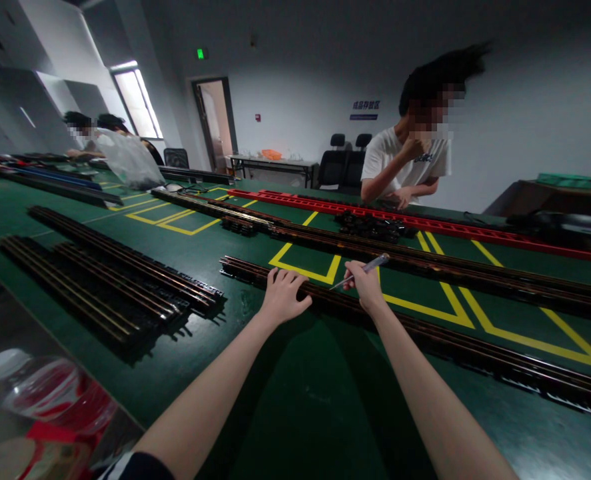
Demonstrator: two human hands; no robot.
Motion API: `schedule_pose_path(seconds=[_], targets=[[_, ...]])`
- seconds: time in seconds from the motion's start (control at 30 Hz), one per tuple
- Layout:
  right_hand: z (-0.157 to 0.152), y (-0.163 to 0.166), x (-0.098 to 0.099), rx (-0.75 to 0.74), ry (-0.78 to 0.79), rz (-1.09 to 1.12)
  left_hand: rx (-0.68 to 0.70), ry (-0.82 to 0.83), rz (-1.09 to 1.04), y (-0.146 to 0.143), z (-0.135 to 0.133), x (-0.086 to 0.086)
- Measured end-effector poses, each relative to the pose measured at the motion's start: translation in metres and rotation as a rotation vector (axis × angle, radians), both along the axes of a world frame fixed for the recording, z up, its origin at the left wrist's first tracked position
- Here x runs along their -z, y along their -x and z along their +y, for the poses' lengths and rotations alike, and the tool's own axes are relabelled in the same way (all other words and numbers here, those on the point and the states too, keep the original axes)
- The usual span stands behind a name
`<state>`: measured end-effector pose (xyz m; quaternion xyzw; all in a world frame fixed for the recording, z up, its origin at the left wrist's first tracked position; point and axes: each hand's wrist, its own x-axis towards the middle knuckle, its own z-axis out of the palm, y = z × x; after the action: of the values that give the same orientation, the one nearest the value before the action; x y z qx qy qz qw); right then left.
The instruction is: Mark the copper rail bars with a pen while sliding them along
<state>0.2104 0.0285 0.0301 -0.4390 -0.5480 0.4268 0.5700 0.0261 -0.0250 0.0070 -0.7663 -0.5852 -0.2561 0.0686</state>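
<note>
A long dark rail with copper strips (455,340) lies across the green table in front of me. My left hand (282,293) rests on the rail near its left end, fingers curled over the top of it. My right hand (365,283) is closed on a slim pen-like tool (362,270), gripped like a pencil. The tool's thin tip points down-left at the rail between my two hands.
Stacked dark rails (110,287) lie at the left, more long rails (425,260) and a red one (425,223) beyond. A person in a white shirt (405,167) sits opposite. A clear bottle with red label (50,400) stands at the near left. Yellow lines (440,300) mark the table.
</note>
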Motion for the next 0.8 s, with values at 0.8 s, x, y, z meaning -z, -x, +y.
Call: schedule_pose_path(seconds=[0.8], targets=[[0.0015, -0.0006, 0.0016, -0.005, 0.007, 0.003, -0.003, 0.002, 0.013, -0.0001, 0.0019, 0.0014]])
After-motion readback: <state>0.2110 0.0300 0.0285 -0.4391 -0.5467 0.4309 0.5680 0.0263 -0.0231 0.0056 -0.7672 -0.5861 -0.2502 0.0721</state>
